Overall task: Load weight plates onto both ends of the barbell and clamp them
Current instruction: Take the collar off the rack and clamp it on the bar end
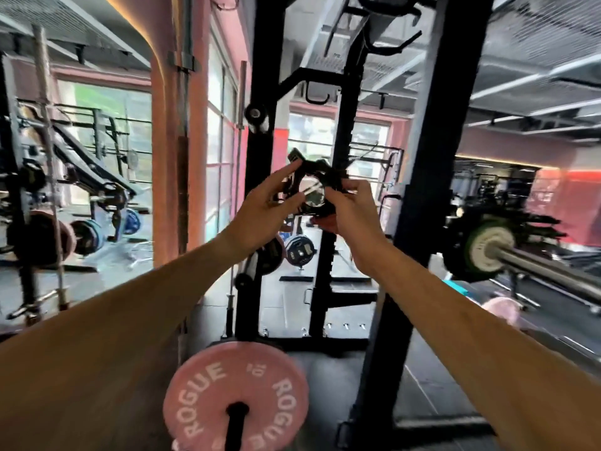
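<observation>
**Both hands on the collar at the bar's end**

Arms out at chest height, and both hands meet on the black barbell collar (pixel 309 187), which sits around the shiny round end of a barbell sleeve (pixel 313 195) seen end-on, just in front of the black rack upright (pixel 338 190). The left hand (pixel 263 209) comes in from the left of the collar, fingers stretched long and only lightly bent, fingertips against the collar's body just below its raised lever. The right hand (pixel 351 206) comes in from the collar's right, fingers curled and pinching its edge. Motion blur makes the exact grip hard to read.

Well below the collar, a pink Rogue plate (pixel 235 398) marked 10 sits on a dark peg. Far right of the collar, another barbell (pixel 546 271) carries a green-rimmed plate (pixel 484 249), with a pale pink plate (pixel 500 312) below it.
</observation>
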{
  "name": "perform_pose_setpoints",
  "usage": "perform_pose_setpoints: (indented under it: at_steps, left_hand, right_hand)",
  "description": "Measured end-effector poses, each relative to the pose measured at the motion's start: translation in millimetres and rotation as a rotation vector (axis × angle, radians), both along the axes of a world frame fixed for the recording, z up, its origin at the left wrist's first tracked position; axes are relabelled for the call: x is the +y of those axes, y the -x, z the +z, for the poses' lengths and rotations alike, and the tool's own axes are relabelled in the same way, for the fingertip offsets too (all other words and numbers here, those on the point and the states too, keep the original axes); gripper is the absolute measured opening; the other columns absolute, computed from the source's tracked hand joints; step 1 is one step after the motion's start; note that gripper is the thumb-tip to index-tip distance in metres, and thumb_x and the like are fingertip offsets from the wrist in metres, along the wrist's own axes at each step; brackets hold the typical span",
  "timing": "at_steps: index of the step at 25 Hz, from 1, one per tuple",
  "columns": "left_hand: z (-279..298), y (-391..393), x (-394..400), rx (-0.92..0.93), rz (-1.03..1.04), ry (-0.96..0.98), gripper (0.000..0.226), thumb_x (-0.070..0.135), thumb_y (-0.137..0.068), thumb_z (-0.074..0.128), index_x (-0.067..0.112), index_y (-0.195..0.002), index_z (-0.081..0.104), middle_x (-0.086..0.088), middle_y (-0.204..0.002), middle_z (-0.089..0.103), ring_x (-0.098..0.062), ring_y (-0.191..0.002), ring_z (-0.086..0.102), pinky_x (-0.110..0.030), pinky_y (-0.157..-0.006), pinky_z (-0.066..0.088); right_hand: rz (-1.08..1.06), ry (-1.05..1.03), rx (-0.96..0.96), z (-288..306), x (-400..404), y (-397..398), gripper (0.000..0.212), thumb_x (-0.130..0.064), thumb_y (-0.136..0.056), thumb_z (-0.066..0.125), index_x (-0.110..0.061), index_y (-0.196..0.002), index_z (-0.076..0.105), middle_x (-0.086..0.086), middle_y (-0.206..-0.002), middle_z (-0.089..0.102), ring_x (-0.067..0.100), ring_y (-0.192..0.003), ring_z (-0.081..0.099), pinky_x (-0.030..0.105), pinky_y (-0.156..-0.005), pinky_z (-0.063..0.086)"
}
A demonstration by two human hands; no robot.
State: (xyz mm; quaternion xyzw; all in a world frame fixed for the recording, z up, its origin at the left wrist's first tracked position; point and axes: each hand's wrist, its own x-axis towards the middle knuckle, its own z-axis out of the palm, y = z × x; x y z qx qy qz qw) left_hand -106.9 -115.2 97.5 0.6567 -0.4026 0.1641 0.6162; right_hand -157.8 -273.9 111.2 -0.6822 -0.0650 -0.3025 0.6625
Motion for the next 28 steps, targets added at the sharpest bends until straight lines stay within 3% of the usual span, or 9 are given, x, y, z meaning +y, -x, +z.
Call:
perform_pose_setpoints:
  at_steps: [3,7,9,12,16,18,20,24,28]
  left_hand:
    - [-10.2,22.3,-51.6,0.069,-0.107,0.018,0.051,0.011,-0.099,0.062,0.039,-0.140,0.052,0.024,-0.113,0.070,-0.005,-0.099,0.067,-0.029,-0.076,0.061]
    - [-30.4,54.2,-128.6,0.102,-0.235,-0.041,0.050,0.010,-0.095,0.066,0.047,-0.129,0.060,-0.003,-0.129,0.065,-0.019,-0.099,0.069,-0.043,-0.078,0.062]
    - [-38.2,75.3,-176.6,0.097,-0.295,-0.071,0.048,0.010,-0.093,0.069,0.041,-0.130,0.062,-0.003,-0.122,0.067,-0.013,-0.089,0.071,-0.038,-0.073,0.063]
    - [-47.3,113.6,-258.3,0.077,-0.389,-0.125,0.048,0.008,-0.092,0.070,0.045,-0.122,0.062,0.006,-0.109,0.070,-0.010,-0.079,0.071,-0.030,-0.065,0.061]
    - [-60.1,157.9,-368.9,0.054,-0.444,-0.163,0.050,0.008,-0.090,0.073,0.045,-0.121,0.062,0.015,-0.106,0.069,-0.013,-0.080,0.073,-0.036,-0.072,0.062]
    - [-68.3,180.5,-421.7,0.051,-0.454,-0.167,0.049,0.012,-0.090,0.073,0.047,-0.122,0.061,0.017,-0.112,0.067,-0.013,-0.080,0.075,-0.036,-0.074,0.064]
    - [-75.2,199.4,-466.4,0.025,-0.429,-0.162,0.049,0.016,-0.091,0.073,0.050,-0.123,0.060,0.019,-0.115,0.064,-0.011,-0.081,0.073,-0.041,-0.074,0.064]
    - [-83.6,204.7,-503.8,-0.052,-0.327,-0.143,0.049,0.016,-0.091,0.073,0.039,-0.132,0.058,0.023,-0.112,0.062,-0.006,-0.082,0.066,-0.047,-0.077,0.062]
    - [-92.4,199.4,-517.8,-0.045,-0.230,-0.165,0.050,0.009,-0.090,0.073,0.039,-0.128,0.059,0.006,-0.120,0.056,-0.008,-0.080,0.064,-0.054,-0.077,0.058]
  right_hand:
    - [-0.094,0.021,0.123,-6.2,-53.6,38.2,0.024,-0.036,-0.095,0.065,-0.020,-0.099,0.047,0.011,-0.103,0.068,0.029,-0.065,0.075,0.039,-0.063,0.064]
    - [-0.226,0.063,0.290,-20.0,-139.8,92.4,0.043,-0.058,-0.088,0.064,-0.020,-0.104,0.051,0.013,-0.108,0.071,0.027,-0.066,0.078,0.038,-0.061,0.065]
    - [-0.303,0.048,0.312,-29.9,-186.3,121.4,0.053,-0.061,-0.085,0.066,-0.015,-0.108,0.053,0.016,-0.109,0.072,0.024,-0.067,0.078,0.033,-0.055,0.062]
    - [-0.392,0.001,0.303,-42.1,-261.0,168.8,0.056,-0.058,-0.085,0.069,-0.012,-0.111,0.053,0.015,-0.111,0.071,0.027,-0.081,0.078,0.042,-0.061,0.065]
    - [-0.505,0.119,0.257,-54.8,-365.6,229.4,0.042,-0.058,-0.089,0.064,-0.020,-0.104,0.053,0.003,-0.083,0.070,0.001,-0.052,0.067,0.021,-0.043,0.052]
    - [-0.520,0.174,0.255,-61.0,-419.1,253.6,0.040,-0.058,-0.090,0.062,-0.021,-0.105,0.053,-0.007,-0.062,0.067,-0.002,-0.045,0.063,0.015,-0.039,0.046]
    - [-0.494,0.185,0.252,-63.6,-463.6,270.0,0.037,-0.058,-0.090,0.061,-0.024,-0.103,0.053,-0.009,-0.058,0.068,0.000,-0.046,0.064,0.014,-0.039,0.045]
    - [-0.486,0.170,0.233,-67.3,-501.1,268.6,0.031,-0.058,-0.090,0.059,-0.028,-0.099,0.055,0.004,-0.084,0.070,0.003,-0.059,0.070,0.021,-0.045,0.054]
    - [-0.381,0.140,0.278,-79.9,-521.4,256.2,0.027,-0.050,-0.092,0.061,-0.026,-0.101,0.055,0.011,-0.100,0.072,0.025,-0.082,0.076,0.050,-0.069,0.065]
